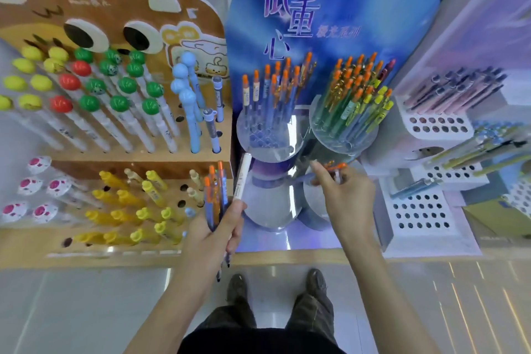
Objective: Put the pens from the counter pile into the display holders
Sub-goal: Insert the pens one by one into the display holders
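Stocking step, midway by the look of it. The tall blue backboard [330, 8] reads "低重心" in big characters. The smaller line beside it and the logo at the top are too blurred to read. The brown animal-face display [115, 8] on the left has a small logo that can't be read; its pens are not part of this step. The white perforated racks [419, 213] on the right are mostly free holes. Two clear round holders stand before the backboard: the left holder [267, 138] is part filled with free cells in front, the right holder [344, 135] is packed. The left hand [212, 227] grips a bundle of orange-capped pens [214, 192] plus one white pen [242, 178], above the counter [287, 257] edge. The right hand [347, 198] pinches one or two orange-tipped pens [333, 167], lying roughly flat, just below the right holder. No counter pile can be made out. Next move probably calls for turning the pinched pens upright, tip down, and seating them in a free cell. Pen barrel labels are illegible.
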### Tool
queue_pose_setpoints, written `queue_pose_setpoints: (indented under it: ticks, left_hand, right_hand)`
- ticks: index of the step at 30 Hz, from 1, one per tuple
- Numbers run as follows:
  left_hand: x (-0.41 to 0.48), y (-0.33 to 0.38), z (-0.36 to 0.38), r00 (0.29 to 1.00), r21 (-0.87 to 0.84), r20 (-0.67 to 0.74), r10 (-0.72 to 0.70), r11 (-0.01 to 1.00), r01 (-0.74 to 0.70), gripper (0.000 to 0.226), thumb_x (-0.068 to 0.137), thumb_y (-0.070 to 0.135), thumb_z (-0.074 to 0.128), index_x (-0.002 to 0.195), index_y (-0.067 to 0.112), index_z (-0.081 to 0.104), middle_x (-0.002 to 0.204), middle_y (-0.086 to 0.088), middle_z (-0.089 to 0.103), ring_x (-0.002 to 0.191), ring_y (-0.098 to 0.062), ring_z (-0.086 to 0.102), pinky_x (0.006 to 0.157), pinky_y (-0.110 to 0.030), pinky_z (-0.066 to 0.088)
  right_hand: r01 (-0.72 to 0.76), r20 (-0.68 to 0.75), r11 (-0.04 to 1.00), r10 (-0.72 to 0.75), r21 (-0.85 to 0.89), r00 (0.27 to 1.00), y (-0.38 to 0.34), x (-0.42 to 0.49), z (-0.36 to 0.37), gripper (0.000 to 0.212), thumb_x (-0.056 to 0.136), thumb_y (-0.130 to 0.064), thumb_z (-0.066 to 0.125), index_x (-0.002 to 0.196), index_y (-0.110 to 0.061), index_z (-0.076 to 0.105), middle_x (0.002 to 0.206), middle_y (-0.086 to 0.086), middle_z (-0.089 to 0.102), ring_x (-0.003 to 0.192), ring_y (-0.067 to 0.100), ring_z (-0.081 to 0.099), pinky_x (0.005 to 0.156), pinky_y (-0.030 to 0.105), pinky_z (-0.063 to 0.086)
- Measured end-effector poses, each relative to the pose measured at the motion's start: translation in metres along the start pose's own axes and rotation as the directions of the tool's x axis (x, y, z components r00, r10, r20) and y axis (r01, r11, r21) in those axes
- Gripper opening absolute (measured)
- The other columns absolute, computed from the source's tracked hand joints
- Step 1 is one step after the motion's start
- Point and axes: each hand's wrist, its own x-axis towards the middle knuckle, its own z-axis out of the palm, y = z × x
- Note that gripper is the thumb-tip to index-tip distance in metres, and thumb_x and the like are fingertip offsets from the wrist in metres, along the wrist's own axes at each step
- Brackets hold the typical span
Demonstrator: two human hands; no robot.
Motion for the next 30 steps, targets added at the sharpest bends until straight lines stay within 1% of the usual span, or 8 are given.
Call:
queue_pose_setpoints:
  ticks: [5,7,9,11,14,18,24,30]
  left_hand:
    - [0.000,-0.001,-0.002,0.999,-0.051,-0.031,-0.037,0.998,0.035,0.027,0.087,0.044,0.052,0.066,0.028,0.057,0.056,-0.001,0.047,0.045,-0.014,0.039,0.049,-0.030,0.036]
    - [0.001,-0.001,-0.002,0.999,-0.095,-0.011,-0.050,0.994,0.048,0.024,0.087,0.041,0.052,0.069,0.027,0.060,0.055,0.000,0.049,0.044,-0.013,0.041,0.044,-0.023,0.037]
    - [0.003,-0.001,-0.002,0.997,-0.156,0.010,-0.073,0.985,0.074,0.023,0.089,0.037,0.052,0.079,0.017,0.060,0.055,0.000,0.051,0.043,-0.013,0.043,0.043,-0.021,0.039]
    - [0.004,-0.002,-0.002,0.995,-0.202,0.019,-0.099,0.974,0.101,0.028,0.088,0.036,0.053,0.087,0.008,0.058,0.057,-0.001,0.055,0.045,-0.013,0.048,0.044,-0.022,0.043]
    - [0.006,-0.002,-0.001,0.993,-0.245,0.009,-0.120,0.962,0.119,0.030,0.082,0.039,0.057,0.092,0.011,0.065,0.064,-0.002,0.061,0.050,-0.014,0.053,0.048,-0.025,0.048]
    - [0.007,0.000,-0.001,0.994,-0.224,0.015,-0.111,0.968,0.112,0.025,0.082,0.040,0.057,0.089,0.020,0.070,0.069,-0.003,0.067,0.057,-0.015,0.059,0.055,-0.025,0.052]
    - [0.008,0.007,0.003,0.995,-0.187,0.036,-0.092,0.977,0.098,0.028,0.081,0.042,0.055,0.095,0.021,0.068,0.080,-0.006,0.073,0.063,-0.017,0.068,0.061,-0.025,0.056]
    - [0.011,0.010,0.003,0.995,-0.188,0.040,-0.092,0.977,0.097,0.030,0.081,0.046,0.055,0.097,0.024,0.068,0.083,-0.006,0.074,0.065,-0.018,0.069,0.061,-0.026,0.056]
  right_hand:
    - [0.069,-0.031,0.994,-0.073,-0.090,0.997,-0.001,0.001,0.016,0.033,0.085,-0.035,0.069,0.072,-0.005,0.067,0.065,0.009,0.069,0.066,0.025,0.063,0.066,0.037,0.048]
    - [0.115,-0.063,0.990,-0.120,-0.078,0.991,-0.003,0.000,0.017,0.033,0.086,-0.032,0.069,0.064,-0.010,0.060,0.056,0.004,0.063,0.059,0.019,0.060,0.061,0.034,0.046]
    - [0.168,-0.114,0.981,-0.178,-0.095,0.977,-0.005,0.000,0.016,0.037,0.085,-0.028,0.071,0.057,-0.021,0.048,0.045,-0.012,0.046,0.049,0.003,0.050,0.052,0.016,0.035]
    - [0.195,-0.127,0.973,-0.211,-0.122,0.969,-0.006,0.002,0.016,0.038,0.085,-0.026,0.071,0.059,-0.019,0.045,0.044,-0.018,0.034,0.046,0.001,0.043,0.050,0.015,0.028]
    - [0.203,-0.093,0.969,-0.218,-0.143,0.972,-0.004,0.004,0.018,0.032,0.085,-0.028,0.071,0.063,-0.011,0.056,0.046,-0.016,0.040,0.045,0.007,0.039,0.053,0.024,0.028]
    - [0.327,-0.006,0.919,-0.337,-0.222,0.942,-0.008,0.009,0.019,0.034,0.085,-0.030,0.070,0.067,-0.003,0.061,0.058,0.012,0.063,0.057,0.032,0.056,0.055,0.039,0.044]
    - [0.560,0.110,0.739,-0.564,-0.376,0.818,-0.006,0.009,0.020,0.035,0.081,-0.032,0.070,0.063,-0.003,0.063,0.052,0.010,0.061,0.049,0.030,0.058,0.042,0.035,0.045]
    - [0.593,0.067,0.714,-0.617,-0.372,0.784,0.008,0.001,0.020,0.029,0.077,-0.026,0.073,0.060,-0.006,0.064,0.049,0.004,0.058,0.043,0.024,0.054,0.040,0.029,0.044]
